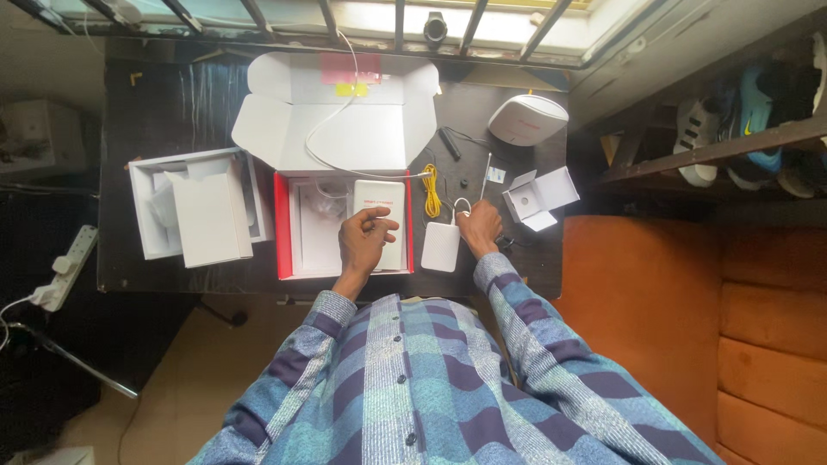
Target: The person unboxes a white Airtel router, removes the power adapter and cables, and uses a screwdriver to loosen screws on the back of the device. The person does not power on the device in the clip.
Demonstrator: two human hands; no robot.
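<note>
head view: the left hand (366,241) pinched a white booklet (380,222) lying in the red-edged open box (342,231) on the table (172,103); it looked light, thin and bendable, best taken by an edge. the right hand (479,227) had closed on a thin white cable (463,207) beside one white adapter (441,246). one booklet, one adapter, two hands.

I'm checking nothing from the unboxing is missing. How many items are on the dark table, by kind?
Open boxes: 3 (large, small, insert tray)
White devices: 2 (round, flat)
Booklet: 1
Yellow cable: 1
Total: 7
</note>
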